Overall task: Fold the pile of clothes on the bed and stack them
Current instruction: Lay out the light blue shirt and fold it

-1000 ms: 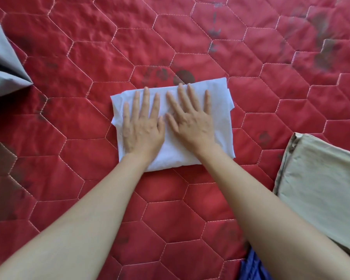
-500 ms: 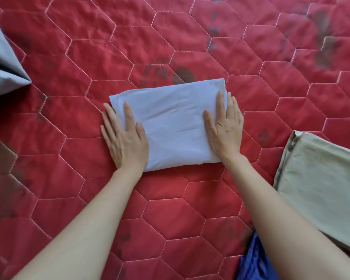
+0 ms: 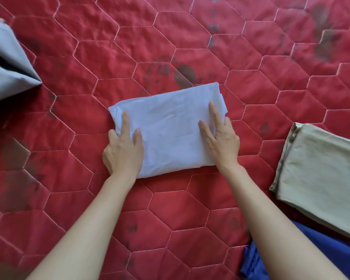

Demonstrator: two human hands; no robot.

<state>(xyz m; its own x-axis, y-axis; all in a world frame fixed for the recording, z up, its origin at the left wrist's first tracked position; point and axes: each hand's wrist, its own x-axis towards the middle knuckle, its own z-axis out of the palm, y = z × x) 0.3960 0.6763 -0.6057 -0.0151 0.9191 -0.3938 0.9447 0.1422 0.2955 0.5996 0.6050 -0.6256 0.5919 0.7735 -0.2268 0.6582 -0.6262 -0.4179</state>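
The folded white cloth [image 3: 170, 128] sits mid-bed on the red quilt [image 3: 190, 209], left hand [image 3: 122, 152] and right hand [image 3: 222, 142] each clamping a short end, thumb and a finger on top, the rest tucked under (looks like a lift). Risk: loose layers at the far right corner could slip and unfold if carried to the beige folded piece [image 3: 321, 174] unevenly

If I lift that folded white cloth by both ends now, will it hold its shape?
Probably not: the folded white cloth is thin, creased fabric, so its middle would likely sag. It looks light. The loose layers at its right edge may splay open.
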